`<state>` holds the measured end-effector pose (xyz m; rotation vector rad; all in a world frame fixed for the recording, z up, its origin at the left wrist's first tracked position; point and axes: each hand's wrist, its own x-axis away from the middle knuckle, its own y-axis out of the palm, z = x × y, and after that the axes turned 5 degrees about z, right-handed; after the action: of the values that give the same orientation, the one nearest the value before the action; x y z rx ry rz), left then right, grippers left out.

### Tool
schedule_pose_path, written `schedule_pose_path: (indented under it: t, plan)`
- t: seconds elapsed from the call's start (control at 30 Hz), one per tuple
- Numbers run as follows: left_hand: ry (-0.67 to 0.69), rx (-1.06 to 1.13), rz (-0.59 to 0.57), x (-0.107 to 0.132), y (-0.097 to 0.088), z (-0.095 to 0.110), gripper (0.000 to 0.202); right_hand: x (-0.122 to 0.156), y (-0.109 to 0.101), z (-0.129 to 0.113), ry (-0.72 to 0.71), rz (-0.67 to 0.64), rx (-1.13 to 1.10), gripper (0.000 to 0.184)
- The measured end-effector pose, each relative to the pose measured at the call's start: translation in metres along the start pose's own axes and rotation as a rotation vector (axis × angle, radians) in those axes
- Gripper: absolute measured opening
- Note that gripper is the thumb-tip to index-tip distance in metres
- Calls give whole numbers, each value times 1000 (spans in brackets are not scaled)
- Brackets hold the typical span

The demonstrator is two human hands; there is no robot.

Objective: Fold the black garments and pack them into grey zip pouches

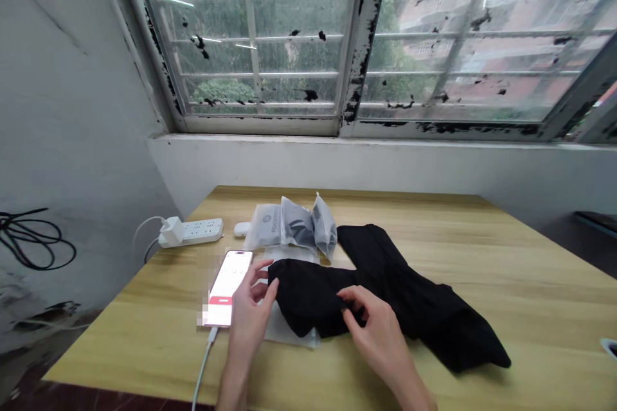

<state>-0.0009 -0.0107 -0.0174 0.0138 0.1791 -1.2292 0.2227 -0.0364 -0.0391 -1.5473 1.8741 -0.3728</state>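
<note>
A black garment lies spread across the middle of the wooden table. My left hand rests at the garment's left edge, fingers partly stretched, touching the cloth beside a lit phone. My right hand lies on the cloth near its middle, with thumb and fingers pinching a fold. Under the garment's left end lies a clear plastic bag.
Several frosted plastic packets lie behind the garment. A white power strip sits at the table's far left, and a white cable runs from the phone off the near edge. A wall and barred window stand beyond.
</note>
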Motion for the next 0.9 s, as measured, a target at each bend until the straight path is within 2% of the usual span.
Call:
schedule_pose_path:
  t: [0.07,0.17,0.27,0.43,0.53,0.63,0.77,0.83,0.9]
  plan:
    - [-5,-2,23,-1,1,-2,46,3,-4,-2,-48,-84,40,28]
    - [-101,13,34,-3,-4,-7,49,8,-6,0,-76,-164,73,36]
    - [-199,30,-9,-4,-11,-8,43,11,-2,7,-74,-123,108,30]
    - [-216,26,-49,-5,-6,3,48,5,3,13,-51,10,85,26]
    - [-175,59,-2,-6,0,12,55,0,3,6,-6,107,-1,23]
    - [-53,85,90,-10,-1,19,53,1,8,-9,-39,146,-71,23]
    - [37,71,175,-14,-11,26,46,10,15,-29,-117,-6,-164,16]
    - [31,54,164,-12,-13,28,44,12,12,-32,-120,-29,-209,12]
    - [21,20,93,-6,-10,29,44,10,4,-28,-80,42,-249,16]
